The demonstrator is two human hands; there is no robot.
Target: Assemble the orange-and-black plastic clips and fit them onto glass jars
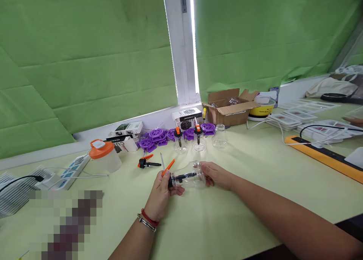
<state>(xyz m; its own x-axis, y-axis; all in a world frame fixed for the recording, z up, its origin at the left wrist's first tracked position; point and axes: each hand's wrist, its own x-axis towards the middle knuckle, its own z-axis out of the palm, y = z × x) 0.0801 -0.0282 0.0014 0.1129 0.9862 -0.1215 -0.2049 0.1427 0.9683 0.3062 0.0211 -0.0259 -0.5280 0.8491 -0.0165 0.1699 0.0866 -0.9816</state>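
Left hand (161, 195): closed around the black cap (170, 180) at the narrow end of a clear vessel (190, 169). Right hand (216, 174): fingers curled on the wide, flared end of the same vessel. The vessel lies on its side between the two hands, above the near part of the worktop (227, 222) (whether it touches the surface cannot be told from where I stand). An orange lever (169, 167) projects from the cap, and a black stem (187, 176) runs lengthwise inside the clear wall.

Just beyond the left hand, a loose cap assembly (146, 163), black with an orange lever, rests on the worktop. Farther back stand two capped vessels, one left (180, 148) and one right (199, 147), and to their right an uncapped vessel (219, 137). Behind the capped pair sits a row of purple reels (157, 134). A cardboard box (228, 116), flaps raised, stands at the rear, with a yellow bowl (263, 110) beside it. An orange-lidded container (105, 157) stands well to the left, near a power strip (74, 171).
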